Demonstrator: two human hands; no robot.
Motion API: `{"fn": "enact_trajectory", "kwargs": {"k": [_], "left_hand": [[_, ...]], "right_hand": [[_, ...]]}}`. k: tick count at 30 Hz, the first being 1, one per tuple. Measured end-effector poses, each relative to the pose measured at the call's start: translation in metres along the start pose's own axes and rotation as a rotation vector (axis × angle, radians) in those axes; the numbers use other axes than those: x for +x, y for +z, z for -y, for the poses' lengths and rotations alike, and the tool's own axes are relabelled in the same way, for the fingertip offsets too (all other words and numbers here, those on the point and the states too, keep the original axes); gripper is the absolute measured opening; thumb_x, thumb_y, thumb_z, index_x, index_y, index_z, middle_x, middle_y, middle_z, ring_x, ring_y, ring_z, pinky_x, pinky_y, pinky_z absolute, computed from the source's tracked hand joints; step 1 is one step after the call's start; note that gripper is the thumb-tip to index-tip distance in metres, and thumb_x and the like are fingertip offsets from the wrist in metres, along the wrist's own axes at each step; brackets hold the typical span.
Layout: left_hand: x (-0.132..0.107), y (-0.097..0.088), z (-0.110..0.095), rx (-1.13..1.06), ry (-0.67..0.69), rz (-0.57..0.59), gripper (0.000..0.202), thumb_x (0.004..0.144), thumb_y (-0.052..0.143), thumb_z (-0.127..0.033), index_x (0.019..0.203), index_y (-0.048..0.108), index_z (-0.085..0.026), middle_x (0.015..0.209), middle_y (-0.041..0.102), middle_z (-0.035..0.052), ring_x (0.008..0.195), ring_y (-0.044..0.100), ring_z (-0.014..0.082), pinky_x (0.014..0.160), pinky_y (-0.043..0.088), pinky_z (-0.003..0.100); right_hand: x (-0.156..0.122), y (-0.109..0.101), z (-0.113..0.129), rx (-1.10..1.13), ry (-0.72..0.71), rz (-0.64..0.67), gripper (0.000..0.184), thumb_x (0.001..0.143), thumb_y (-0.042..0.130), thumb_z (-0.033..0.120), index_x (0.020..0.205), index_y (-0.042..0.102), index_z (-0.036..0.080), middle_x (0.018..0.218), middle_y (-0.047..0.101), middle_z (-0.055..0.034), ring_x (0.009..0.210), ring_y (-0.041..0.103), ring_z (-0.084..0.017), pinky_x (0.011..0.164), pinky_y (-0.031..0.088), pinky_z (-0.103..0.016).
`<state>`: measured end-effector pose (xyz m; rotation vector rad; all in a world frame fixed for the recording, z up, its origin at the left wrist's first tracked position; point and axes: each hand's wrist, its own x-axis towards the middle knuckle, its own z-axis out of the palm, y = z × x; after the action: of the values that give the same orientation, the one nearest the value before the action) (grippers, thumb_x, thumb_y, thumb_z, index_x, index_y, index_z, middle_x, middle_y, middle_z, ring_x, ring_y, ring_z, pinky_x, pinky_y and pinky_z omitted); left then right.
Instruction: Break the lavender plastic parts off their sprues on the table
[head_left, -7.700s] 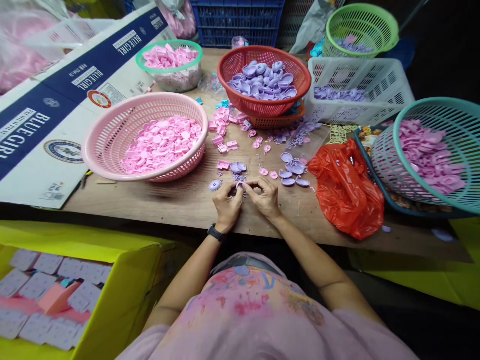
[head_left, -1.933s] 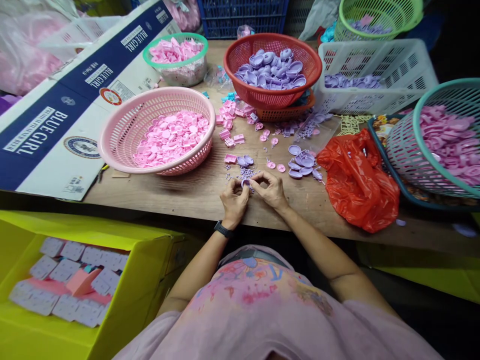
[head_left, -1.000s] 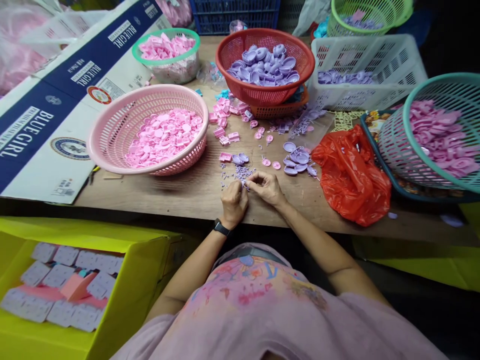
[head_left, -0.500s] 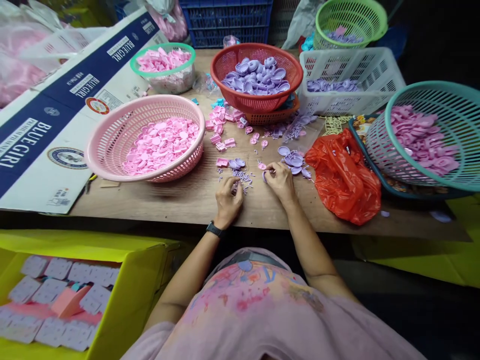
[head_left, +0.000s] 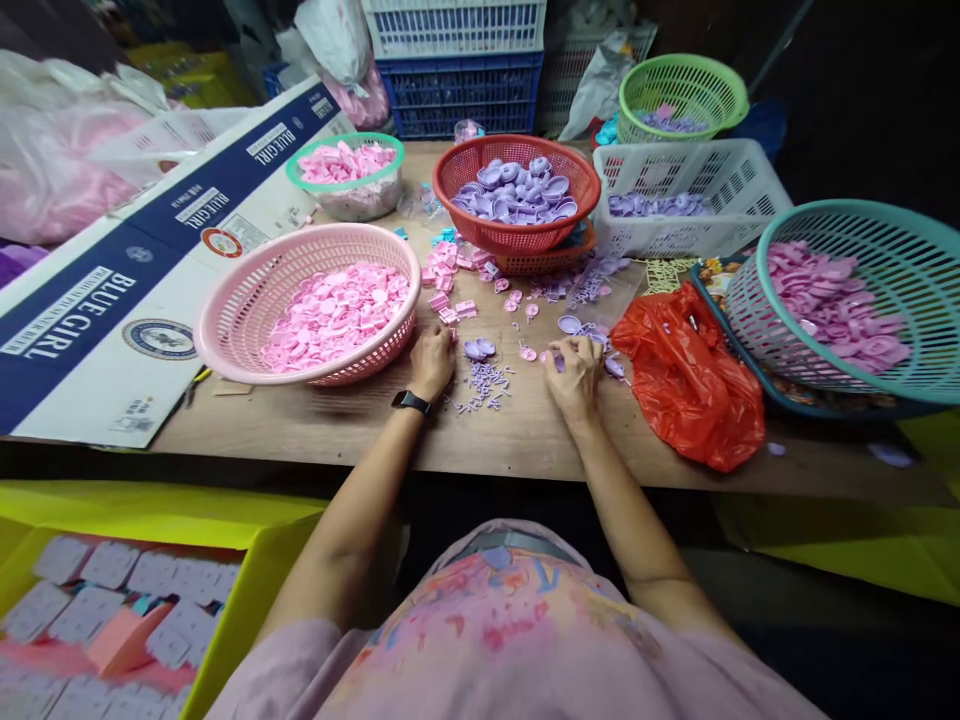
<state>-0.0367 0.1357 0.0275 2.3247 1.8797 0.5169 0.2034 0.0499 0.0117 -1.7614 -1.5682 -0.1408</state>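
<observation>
My left hand (head_left: 433,364), a dark watch on its wrist, is closed at the right side of the pink basket (head_left: 304,305). Its fingertips are turned away, so what they hold is hidden. My right hand (head_left: 574,378) pinches a small purple plastic piece (head_left: 558,362) over the table. Just beyond it are purple oval pieces (head_left: 570,325), and a pink round piece (head_left: 528,354) lies to its left. Between my hands sit a scattered pile of tiny purple sticks (head_left: 484,385) and a pair of purple oval pieces (head_left: 478,349).
Behind stand a red basket (head_left: 517,235) of purple parts, a green-rimmed basket (head_left: 345,180) and a white crate (head_left: 686,235). A red plastic bag (head_left: 694,390) and a teal basket (head_left: 847,290) are at right. Flattened cardboard (head_left: 150,290) leans at left; a yellow box (head_left: 247,540) stands below.
My left hand has moved left, from the tiny sticks to beside the pink basket, where a pink rectangular piece lay. My right hand has shifted slightly right. The view has tilted up a little.
</observation>
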Motion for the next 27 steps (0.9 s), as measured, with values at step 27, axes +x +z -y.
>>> {"fn": "enact_trajectory", "kwargs": {"k": [27], "left_hand": [[-0.024,0.001,-0.023,-0.279,0.068,0.113,0.018,0.086,0.066,-0.034,0.099,0.072,-0.023,0.116,0.066,0.0092,0.117,0.052,0.0322,0.099,0.040,0.051]], "right_hand": [[-0.014,0.026,0.016,0.300,-0.283,0.426,0.033,0.095,0.044,0.008,0.114,0.069,0.019,0.107,0.063,-0.0111,0.103,0.057,-0.026,0.093,0.047,-0.037]]}}
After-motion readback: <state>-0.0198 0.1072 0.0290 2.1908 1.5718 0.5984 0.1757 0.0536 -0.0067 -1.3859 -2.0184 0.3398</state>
